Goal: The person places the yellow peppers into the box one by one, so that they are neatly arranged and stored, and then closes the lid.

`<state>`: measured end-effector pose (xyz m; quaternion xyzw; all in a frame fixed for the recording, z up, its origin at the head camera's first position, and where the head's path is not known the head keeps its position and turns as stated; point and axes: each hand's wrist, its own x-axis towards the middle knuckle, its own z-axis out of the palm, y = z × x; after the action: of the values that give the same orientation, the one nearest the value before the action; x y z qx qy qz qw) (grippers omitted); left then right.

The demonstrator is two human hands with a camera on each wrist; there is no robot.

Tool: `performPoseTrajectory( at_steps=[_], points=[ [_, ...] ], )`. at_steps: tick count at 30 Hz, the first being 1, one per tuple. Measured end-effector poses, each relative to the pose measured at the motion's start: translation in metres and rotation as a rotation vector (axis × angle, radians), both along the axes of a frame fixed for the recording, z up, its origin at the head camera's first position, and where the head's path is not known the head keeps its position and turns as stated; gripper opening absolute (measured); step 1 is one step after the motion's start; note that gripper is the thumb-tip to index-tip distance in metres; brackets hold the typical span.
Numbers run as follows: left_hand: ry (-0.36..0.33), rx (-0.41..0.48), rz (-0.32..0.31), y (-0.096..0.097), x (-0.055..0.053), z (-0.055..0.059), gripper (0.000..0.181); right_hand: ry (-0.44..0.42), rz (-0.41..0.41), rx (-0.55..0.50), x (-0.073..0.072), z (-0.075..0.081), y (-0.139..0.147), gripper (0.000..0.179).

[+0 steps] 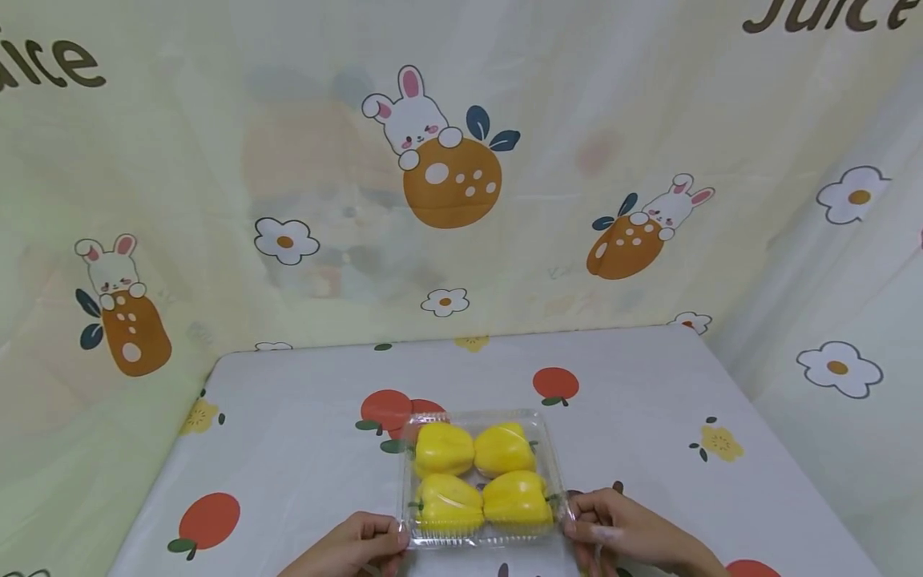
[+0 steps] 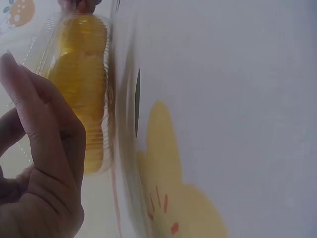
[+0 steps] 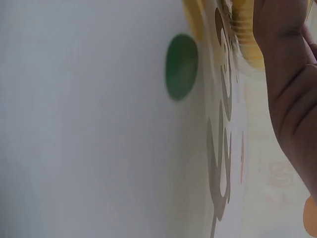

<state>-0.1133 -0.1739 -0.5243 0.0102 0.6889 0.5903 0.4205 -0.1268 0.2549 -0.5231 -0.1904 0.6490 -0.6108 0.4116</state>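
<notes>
A transparent plastic box (image 1: 476, 542) holds several yellow bell peppers (image 1: 449, 501), set in two rows with short green stems at their outer sides. At its near left corner my left hand (image 1: 360, 543) pinches the rim, fingers curled and thumb at the edge. My right hand (image 1: 623, 527) grips the near right corner with thumb and bent fingers. From the left wrist, the box's ribbed side wall (image 2: 106, 94) appears beyond the left hand (image 2: 47, 153). Only a corner of the box (image 3: 250, 52) shows beside the right hand (image 3: 292, 74) in the right wrist view.
A table under a white cloth (image 1: 303, 449) printed with red fruit and yellow flowers carries the box. Behind it hangs a pale curtain (image 1: 519, 264) with rabbit and flower prints, which continues along the left and right sides.
</notes>
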Motion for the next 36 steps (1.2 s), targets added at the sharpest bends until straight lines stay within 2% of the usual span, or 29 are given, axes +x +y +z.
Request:
performPoseTrajectory(
  at_steps=[6, 13, 16, 21, 30, 36],
  points=[
    [0.001, 0.0, 0.018, 0.002, -0.001, 0.0, 0.037, -0.089, -0.03, -0.018, -0.003, -0.001, -0.001, 0.048],
    [-0.003, -0.006, 0.063, 0.0, -0.002, -0.001, 0.037, -0.072, -0.066, -0.066, -0.005, -0.004, -0.003, 0.044],
    [-0.019, 0.025, 0.092, -0.001, -0.005, -0.001, 0.034, -0.066, -0.083, -0.073, -0.006, -0.005, -0.006, 0.043],
    [-0.027, 0.082, 0.127, -0.001, -0.01, -0.003, 0.031, -0.046, -0.13, -0.026, -0.007, -0.003, -0.012, 0.047],
    [-0.015, 0.096, 0.181, 0.002, -0.017, -0.006, 0.038, -0.045, -0.248, 0.045, -0.008, 0.001, -0.021, 0.037],
    [-0.006, 0.11, 0.216, 0.003, -0.018, -0.006, 0.035, -0.048, -0.288, 0.068, -0.008, 0.0, -0.025, 0.038]
  ],
)
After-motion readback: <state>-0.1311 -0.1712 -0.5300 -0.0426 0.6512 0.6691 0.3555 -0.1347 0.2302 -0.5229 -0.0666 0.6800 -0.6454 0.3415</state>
